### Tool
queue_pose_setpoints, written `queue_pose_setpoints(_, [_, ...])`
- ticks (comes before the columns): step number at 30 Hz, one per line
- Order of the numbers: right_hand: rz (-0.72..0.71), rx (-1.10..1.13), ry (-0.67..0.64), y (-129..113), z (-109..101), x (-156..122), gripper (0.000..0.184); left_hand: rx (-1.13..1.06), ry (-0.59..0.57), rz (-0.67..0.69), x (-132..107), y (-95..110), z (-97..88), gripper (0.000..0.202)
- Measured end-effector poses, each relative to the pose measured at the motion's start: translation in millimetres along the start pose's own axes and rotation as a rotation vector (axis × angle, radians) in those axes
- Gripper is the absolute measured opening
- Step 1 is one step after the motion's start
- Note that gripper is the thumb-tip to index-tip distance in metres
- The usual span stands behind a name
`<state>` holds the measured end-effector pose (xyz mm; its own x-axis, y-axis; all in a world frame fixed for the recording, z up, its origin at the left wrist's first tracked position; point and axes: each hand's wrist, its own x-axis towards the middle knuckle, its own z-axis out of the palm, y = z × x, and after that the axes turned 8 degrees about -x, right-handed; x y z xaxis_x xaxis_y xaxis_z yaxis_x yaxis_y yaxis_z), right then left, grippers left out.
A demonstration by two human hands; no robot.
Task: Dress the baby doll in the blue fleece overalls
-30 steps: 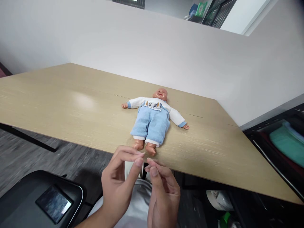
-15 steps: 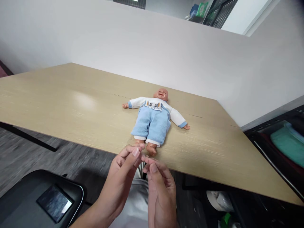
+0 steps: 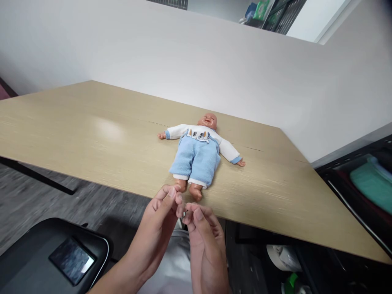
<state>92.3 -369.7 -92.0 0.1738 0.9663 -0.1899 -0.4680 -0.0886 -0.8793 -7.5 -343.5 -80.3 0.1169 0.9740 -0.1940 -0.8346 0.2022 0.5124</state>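
Observation:
A baby doll (image 3: 199, 157) in a white top and light blue fleece trousers lies on its back on the table, arms spread and bare feet towards me. Just short of its feet, at the table's front edge, my left hand (image 3: 162, 216) is closed with thumb and fingertips pinched together. My right hand (image 3: 206, 237) is close beside it, also in a pinch, with its fingertips almost touching those of the left. Whatever lies between the fingers, if anything, is too small or clear to make out. Neither hand grips the doll.
The wooden table (image 3: 107, 155) runs up to a white wall (image 3: 153, 53). A phone (image 3: 72, 260) lies on a black chair (image 3: 27, 241) at lower left. At right stands a dark rack with green cloth (image 3: 372, 185). A white container (image 3: 283, 257) is below the table.
The fingertips of my two hands have drawn slightly apart, and the left fingers have curled in, showing more of the doll's foot. The doll has stayed in place.

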Motion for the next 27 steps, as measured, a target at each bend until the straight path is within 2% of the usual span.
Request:
queue_pose_setpoints(4, [0.031, 0.027, -0.022, -0.4, -0.6, 2.2, 0.024, 0.012, -0.022, 0.035, -1.4, 1.7, -0.7, 0.028])
queue_pose_setpoints(7, [0.098, 0.109, -0.027, -0.3, -2.3, 3.9, 0.022, 0.038, -0.060, 0.107, -2.7, 1.5, -10.6, 0.037])
queue_pose_setpoints(10, [0.190, 0.186, -0.029, -2.4, -3.3, 3.4, 0.026, 0.074, -0.120, 0.179, -4.7, 2.2, -28.7, 0.042])
queue_pose_setpoints(13, [0.251, 0.167, -0.034, -5.3, -4.9, 0.5, 0.032, 0.103, -0.175, 0.287, -5.8, 5.7, -51.5, 0.049])
queue_pose_setpoints(17, [0.301, 0.161, -0.014, -6.5, -7.7, -2.5, 0.038, 0.094, -0.168, 0.342, -4.7, 14.0, -81.0, 0.046])
queue_pose_setpoints(20, [0.322, 0.178, -0.009, -7.1, -6.3, -1.6, 0.040, 0.085, -0.092, 0.327, -3.1, 18.4, -98.6, 0.039])
queue_pose_setpoints(24, [0.359, 0.206, 0.046, -7.8, -0.8, 3.2, 0.045, 0.073, 0.147, 0.231, -1.4, 18.0, -114.4, 0.033])
queue_pose_setpoints(27, [0.357, 0.185, 0.076, -0.5, -3.5, 9.2, 0.048, 0.015, 0.287, 0.226, -0.4, 15.8, -120.0, 0.032])
